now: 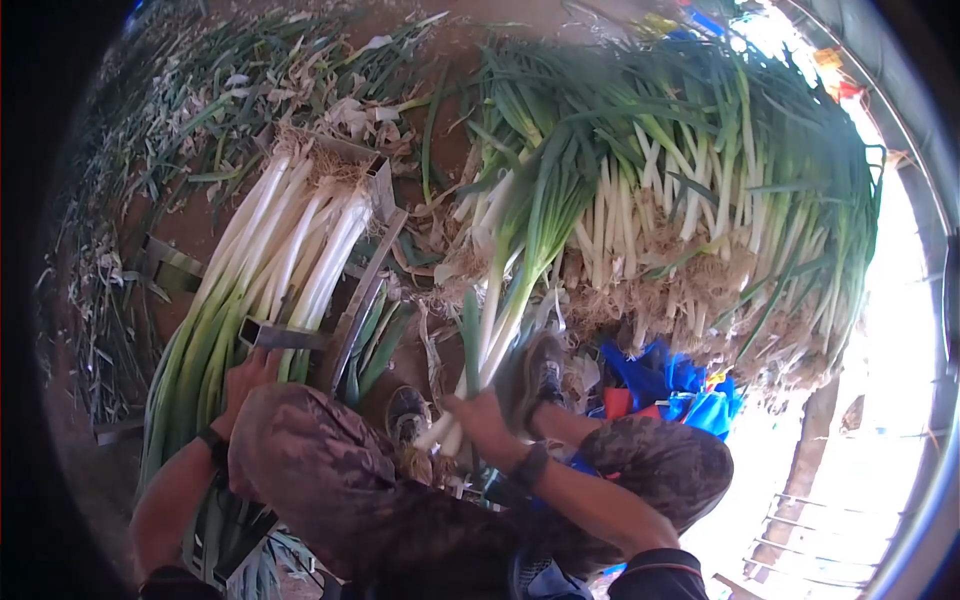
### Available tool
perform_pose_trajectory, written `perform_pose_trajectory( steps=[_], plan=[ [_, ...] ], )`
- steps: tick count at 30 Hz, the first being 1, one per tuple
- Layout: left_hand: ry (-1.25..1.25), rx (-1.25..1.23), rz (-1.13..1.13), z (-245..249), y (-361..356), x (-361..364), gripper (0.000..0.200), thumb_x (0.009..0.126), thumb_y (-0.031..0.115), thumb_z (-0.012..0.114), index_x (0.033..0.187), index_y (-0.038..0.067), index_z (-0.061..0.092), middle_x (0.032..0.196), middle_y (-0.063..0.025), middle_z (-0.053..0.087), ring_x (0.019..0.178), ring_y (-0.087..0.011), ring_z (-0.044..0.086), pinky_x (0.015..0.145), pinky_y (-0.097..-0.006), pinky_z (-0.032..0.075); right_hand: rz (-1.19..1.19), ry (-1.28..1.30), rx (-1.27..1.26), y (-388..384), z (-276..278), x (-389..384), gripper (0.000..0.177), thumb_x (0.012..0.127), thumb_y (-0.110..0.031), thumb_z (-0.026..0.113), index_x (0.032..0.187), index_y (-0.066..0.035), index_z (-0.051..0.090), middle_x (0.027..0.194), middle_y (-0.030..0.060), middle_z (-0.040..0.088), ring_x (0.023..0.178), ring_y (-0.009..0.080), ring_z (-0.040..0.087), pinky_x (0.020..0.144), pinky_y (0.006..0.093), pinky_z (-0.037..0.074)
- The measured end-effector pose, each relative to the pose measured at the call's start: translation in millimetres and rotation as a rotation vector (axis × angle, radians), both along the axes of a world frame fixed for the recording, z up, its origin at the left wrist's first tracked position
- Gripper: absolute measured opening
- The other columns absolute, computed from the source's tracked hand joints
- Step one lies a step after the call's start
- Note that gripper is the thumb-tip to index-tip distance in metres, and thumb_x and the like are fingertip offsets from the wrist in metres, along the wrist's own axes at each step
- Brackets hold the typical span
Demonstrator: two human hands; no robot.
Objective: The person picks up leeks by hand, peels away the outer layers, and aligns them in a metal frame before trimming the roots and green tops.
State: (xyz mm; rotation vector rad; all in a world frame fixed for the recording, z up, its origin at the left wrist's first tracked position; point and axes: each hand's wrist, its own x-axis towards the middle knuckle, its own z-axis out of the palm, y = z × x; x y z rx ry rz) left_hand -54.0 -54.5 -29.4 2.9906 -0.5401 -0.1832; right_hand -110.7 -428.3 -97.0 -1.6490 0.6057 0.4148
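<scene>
My right hand (480,425) is closed round the white stems of a few leeks (497,330), their roots near my shoe and their green tops slanting up and away. My left hand (250,385) is beside my knee, fingertips right at the end of a short metal bar (285,335) over the leek pile; the knee partly covers the hand, and I cannot tell how its fingers are closed. Under the bar lies a long bundle of leeks (270,235), roots at the far end against a metal frame (378,185), green leaves running back past my left arm.
A large heap of untrimmed leeks (690,190) lies to the right, roots towards me. Loose leaves and peelings (230,100) litter the ground at far left. A curved metal strip (360,300) rises beside the bundle. Blue plastic (665,385) is near my right knee.
</scene>
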Motion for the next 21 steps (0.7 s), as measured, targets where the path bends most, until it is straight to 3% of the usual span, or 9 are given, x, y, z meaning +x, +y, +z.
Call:
perform_pose_trajectory(
  steps=[2,5,9,11,13,15,18,19,21],
  plan=[
    [-0.085,-0.059,-0.049,18.1,-3.8,5.4,0.056,0.08,0.033,0.066,0.125,0.006,0.048,0.096,-0.0166,0.058,0.077,-0.0378,0.063,0.063,-0.0474,0.049,0.125,0.125,0.089,-9.4,63.9,-8.2,0.031,0.085,-0.023,0.073,0.089,0.006,0.062,0.078,0.0067,0.064,0.067,0.0121,0.061,0.055,0.0298,0.048],
    [0.116,-0.13,-0.038,57.5,5.7,7.3,0.05,0.077,0.028,0.069,0.119,0.005,0.054,0.097,-0.0172,0.058,0.081,-0.0398,0.062,0.067,-0.0479,0.049,0.154,0.166,0.137,-36.4,149.1,-20.7,0.032,0.086,-0.025,0.073,0.093,0.005,0.063,0.078,0.0045,0.063,0.066,0.0098,0.059,0.055,0.0285,0.048],
    [-0.022,-0.185,-0.107,135.7,19.3,2.5,0.046,0.073,0.02,0.074,0.113,0.003,0.06,0.098,-0.0185,0.059,0.09,-0.0401,0.06,0.076,-0.0474,0.049,0.401,0.121,0.04,-65.6,180.1,-77.7,0.041,0.088,-0.026,0.071,0.109,0.006,0.057,0.085,0.005,0.061,0.074,0.0092,0.058,0.06,0.0275,0.049],
    [-0.129,-0.113,-0.038,180.5,-10.1,-8.4,0.046,0.072,0.018,0.075,0.113,0.002,0.061,0.1,-0.019,0.06,0.095,-0.0399,0.059,0.08,-0.0464,0.049,0.482,0.183,0.034,-71.1,202.8,-108.1,0.048,0.087,-0.029,0.072,0.113,0.006,0.053,0.089,0.0071,0.06,0.08,0.0108,0.057,0.065,0.0288,0.049],
    [-0.258,-0.253,-0.171,216.7,-69.8,-23.6,0.049,0.073,0.017,0.075,0.117,0.002,0.06,0.11,-0.0192,0.062,0.104,-0.0387,0.059,0.086,-0.0433,0.049,0.64,0.329,0.016,-69.4,232.2,-131.9,0.063,0.083,-0.034,0.074,0.122,0.006,0.046,0.098,0.0111,0.058,0.091,0.014,0.057,0.073,0.0314,0.049],
    [-0.107,-0.285,-0.381,220.0,-125.8,-40.9,0.057,0.073,0.017,0.076,0.125,0.004,0.056,0.123,-0.0191,0.059,0.114,-0.037,0.057,0.095,-0.0437,0.046,0.737,0.333,-0.046,-68.0,262.4,-139.3,0.067,0.081,-0.038,0.074,0.121,0.007,0.046,0.098,0.0134,0.059,0.091,0.0176,0.058,0.075,0.0332,0.049],
    [0.03,-0.248,-0.775,177.9,-198.7,-78.3,0.08,0.072,0.017,0.076,0.143,0.01,0.04,0.14,-0.0193,0.046,0.13,-0.0357,0.045,0.105,-0.0597,0.033,0.851,0.314,-0.099,-69.5,282.7,-159.2,0.074,0.076,-0.047,0.072,0.119,0.007,0.047,0.099,0.02,0.061,0.093,0.0272,0.061,0.08,0.038,0.049],
    [0.109,-0.118,-0.91,164.5,-218.5,-88.5,0.094,0.073,0.03,0.078,0.151,0.01,0.03,0.148,-0.0183,0.037,0.138,-0.0365,0.036,0.112,-0.0594,0.024,0.902,0.312,-0.103,-72.9,285.7,-164.9,0.073,0.076,-0.046,0.072,0.12,0.007,0.047,0.099,0.0204,0.062,0.094,0.028,0.062,0.081,0.0383,0.049],
    [0.301,-0.218,-1.004,136.5,-244.2,-113.1,0.098,0.071,0.033,0.08,0.151,0.01,0.028,0.152,-0.0163,0.032,0.14,-0.0343,0.033,0.114,-0.0571,0.023,0.95,0.326,-0.067,-76.0,315.4,-165.4,0.072,0.075,-0.046,0.071,0.119,0.006,0.049,0.1,0.0218,0.063,0.094,0.0306,0.064,0.082,0.0397,0.05]
  ],
)
